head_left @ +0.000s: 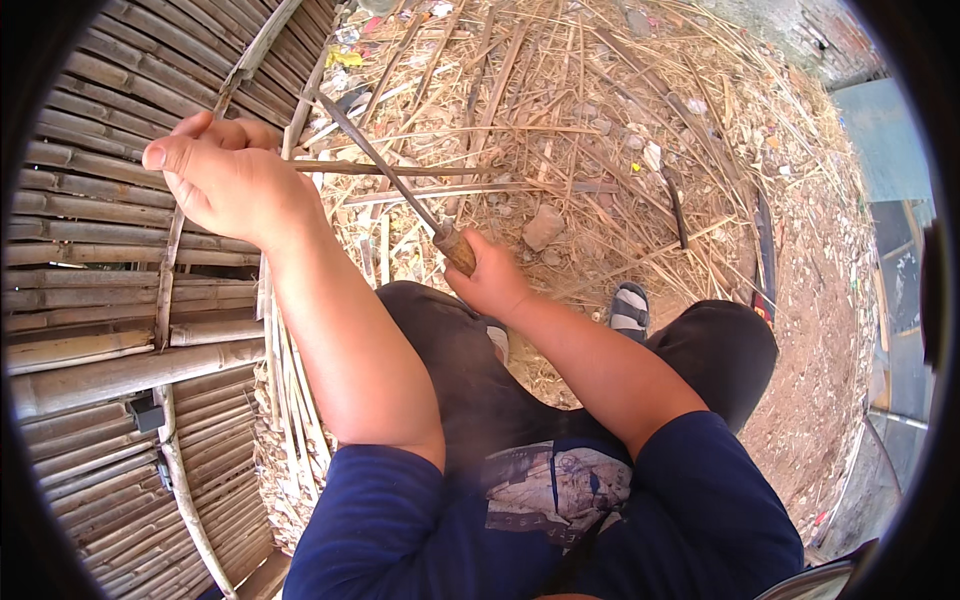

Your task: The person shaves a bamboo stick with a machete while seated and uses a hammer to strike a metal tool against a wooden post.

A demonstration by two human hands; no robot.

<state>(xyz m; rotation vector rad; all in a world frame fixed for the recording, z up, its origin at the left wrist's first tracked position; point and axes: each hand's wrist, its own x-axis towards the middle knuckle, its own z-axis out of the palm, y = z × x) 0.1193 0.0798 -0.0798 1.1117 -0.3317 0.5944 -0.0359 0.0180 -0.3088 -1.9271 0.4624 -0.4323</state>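
Observation:
My left hand [232, 178] is raised at the left beside the bamboo wall, its fingers curled and its thumb pointing left. A thin brown bamboo stick [400, 170] runs rightward from this hand; the gripped part is hidden behind the palm and wrist. My right hand [488, 272], above my knees, is wrapped round the wooden handle of a long, narrow-bladed knife [385, 168]. Its dark blade slants up and left, crossing over the stick. From this view I cannot tell whether blade and stick touch.
The bamboo slat wall [100, 215] stands close on my left. Dry straw and split bamboo strips [520, 60] litter the ground ahead, with a stone [543, 228] among them. A sandalled foot [629, 312] shows below. Blue-grey panels [885, 150] stand at the far right.

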